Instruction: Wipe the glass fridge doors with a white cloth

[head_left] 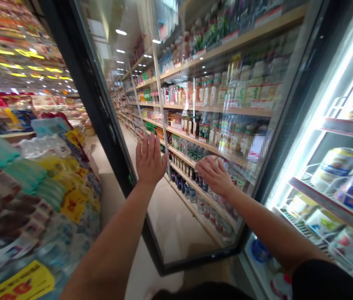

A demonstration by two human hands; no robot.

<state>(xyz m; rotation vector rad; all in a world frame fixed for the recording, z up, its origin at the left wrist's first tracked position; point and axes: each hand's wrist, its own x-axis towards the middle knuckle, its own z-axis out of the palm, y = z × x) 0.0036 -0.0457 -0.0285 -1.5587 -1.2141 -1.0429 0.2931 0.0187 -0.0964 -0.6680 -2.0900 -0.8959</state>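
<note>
We cannot read the pixelated patch (256,148) on the glass door (195,237). Our right hand (215,175) covers something pale against the glass, and we cannot tell what. The packs (23,200) at left smear into blur. The cans (339,166) run past the right edge.

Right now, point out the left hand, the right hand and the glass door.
left hand (150,160), head view, back of the hand.
right hand (215,176), head view, the knuckles.
glass door (182,225), head view, bare lower pane.

Cooler door (182,225): glossy, reflective glass in a smooth black frame (97,104).
Shelf racks (312,168): white-coated wire; cans (335,164) shiny.
</note>
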